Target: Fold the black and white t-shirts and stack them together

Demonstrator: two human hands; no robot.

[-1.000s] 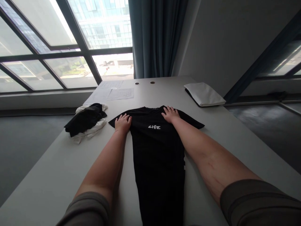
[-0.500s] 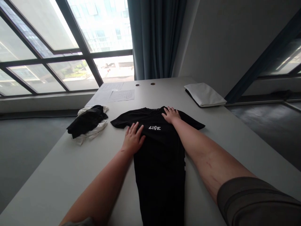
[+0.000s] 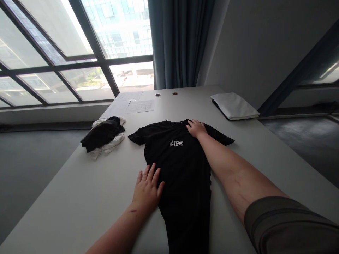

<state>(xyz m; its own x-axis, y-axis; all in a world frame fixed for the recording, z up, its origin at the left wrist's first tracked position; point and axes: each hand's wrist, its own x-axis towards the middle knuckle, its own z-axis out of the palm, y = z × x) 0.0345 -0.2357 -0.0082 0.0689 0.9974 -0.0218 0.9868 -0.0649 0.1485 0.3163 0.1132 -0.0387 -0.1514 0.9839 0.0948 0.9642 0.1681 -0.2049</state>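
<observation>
Between the side edges of the white desk (image 3: 265, 155) lies the black, short-sleeved fabric T-shirt (image 3: 185, 180). Your left hand (image 3: 147, 190) and right hand (image 3: 196, 129) rest on it, gripping nothing — seemingly smoothing; the next stroke wants light pressure.

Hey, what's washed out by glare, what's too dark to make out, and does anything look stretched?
Head view: glare from the window washes out the building outside; head view: the black shirt is so dark that its folds barely show; head view: the person's right sleeve looks stretched towards the corner, probably by a wide lens.
</observation>
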